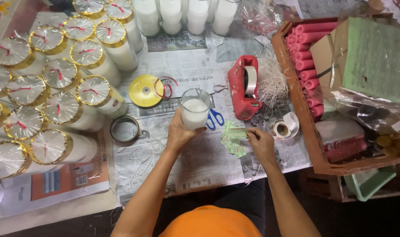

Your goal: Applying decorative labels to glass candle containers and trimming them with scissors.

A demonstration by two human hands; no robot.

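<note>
- A glass candle jar (194, 113), filled with white wax, is being held upright above a newspaper-covered table (195, 162); it is being gripped from below and behind by the left hand (179, 134), whose fingers are being wrapped around its lower wall.
- A small stack of green paper labels (233, 138) is being touched by the right hand (261, 142), its fingertips being pinched narrowly on the top label, just right of the jar.
- Blue-handled scissors (215, 119) are being partly hidden behind the jar, lying flat on the newspaper.
- A red tape dispenser (243, 87) is being kept just beyond the labels, with a small tape roll (282, 128) near the right hand.
- A yellow ribbon spool (146, 91) and a loose tape ring (125, 128) are being left to the jar's left.
- Finished candles (59, 109), capped in clear film with gold bands and red ties, are being massed along the left edge.
- Pink rolled sticks (306, 57) are being stored in a wooden crate (312, 145) at right.
</note>
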